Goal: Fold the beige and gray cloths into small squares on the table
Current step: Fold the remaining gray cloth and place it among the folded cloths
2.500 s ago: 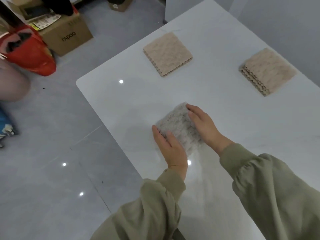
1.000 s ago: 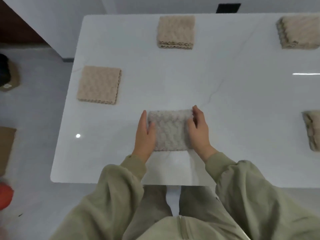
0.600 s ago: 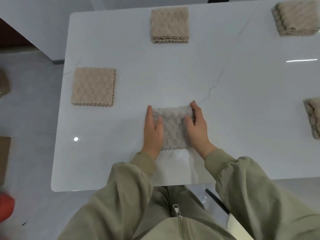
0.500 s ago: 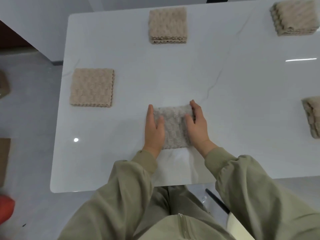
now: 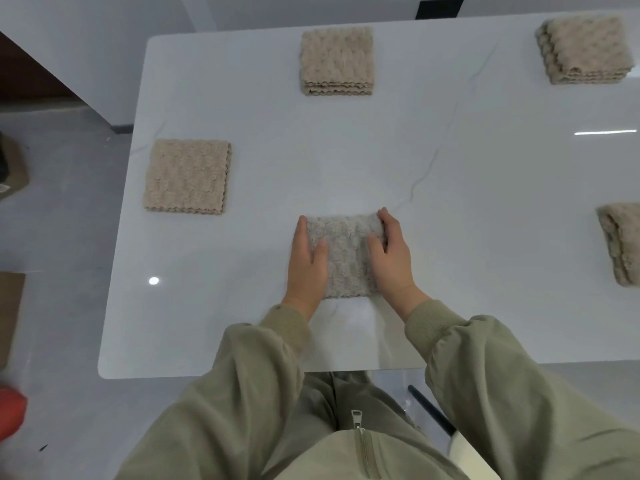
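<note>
L hand: flat and open, fingers straight, pointing to 12 o'clock along the cloth's L edge. Thumb lies on top of the cloth. Presses, no grip.
R hand: open, fingers loosely bent against the cloth's R edge, tips at its far R corner. Thumb rests on top, near the L thumb's level.
gray cloth: folded to a rough square, fluffy, flat on the table between both hands, centre-near part of the top. Both side edges hidden under the hands; near and far edges show.
olive sleeves: come in from 6 o'clock, cover part of the table's near edge.
table: white, glossy, thin gray veins, rounded near-L corner.
10 o'clock beige cloth: folded square, flat, by the L edge, well apart from the gray one.
12 o'clock beige cloth: folded square, layered edges face the person, by the far edge.
far-R beige cloth: abt 1–2 o'clock, folded, layers showing, slightly askew.
3 o'clock beige cloth: folded, cut off by the frame edge.
floor: gray, L of table; flat brown cardboard at 9 o'clock, blurred red thing at 8 o'clock.
</note>
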Demonstrator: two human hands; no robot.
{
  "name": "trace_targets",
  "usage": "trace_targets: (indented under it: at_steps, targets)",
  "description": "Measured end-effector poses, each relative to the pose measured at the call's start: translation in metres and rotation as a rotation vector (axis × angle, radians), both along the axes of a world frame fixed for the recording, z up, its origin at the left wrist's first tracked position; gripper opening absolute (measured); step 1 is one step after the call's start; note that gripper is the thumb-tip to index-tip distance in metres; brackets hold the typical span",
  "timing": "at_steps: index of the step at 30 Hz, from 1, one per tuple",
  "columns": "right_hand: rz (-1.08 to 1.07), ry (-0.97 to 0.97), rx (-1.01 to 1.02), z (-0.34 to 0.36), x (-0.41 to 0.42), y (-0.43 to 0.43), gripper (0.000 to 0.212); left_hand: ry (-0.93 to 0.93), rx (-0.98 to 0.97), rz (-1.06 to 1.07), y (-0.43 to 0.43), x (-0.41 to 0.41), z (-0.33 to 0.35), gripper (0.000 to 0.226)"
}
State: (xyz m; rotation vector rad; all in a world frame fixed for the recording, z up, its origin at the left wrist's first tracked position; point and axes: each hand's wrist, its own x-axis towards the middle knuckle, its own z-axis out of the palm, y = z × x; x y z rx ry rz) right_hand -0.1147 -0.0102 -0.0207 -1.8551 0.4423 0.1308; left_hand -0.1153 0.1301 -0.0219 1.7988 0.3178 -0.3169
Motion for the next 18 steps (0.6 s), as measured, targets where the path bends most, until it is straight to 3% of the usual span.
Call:
trace_targets:
  at_steps: [4,9,12,18]
  targets:
    - [0.027,0.005,-0.048,0.004,0.0,-0.004,0.056,-0.061,0.106,-0.09,0.006,-0.002,0.002,0.061]
    - [0.257,-0.102,-0.482,0.023,0.007,-0.003,0.061,-0.268,0.815,-0.376,0.038,0.002,0.016,0.064]
    - [0.42,-0.168,-0.705,0.034,0.013,0.015,0.065,-0.355,1.103,-0.494,0.063,0.0,0.026,0.067]
    - [0.576,-0.221,-0.802,0.045,0.029,0.073,0.078,-0.334,1.209,-0.456,0.112,0.0,0.043,0.066]
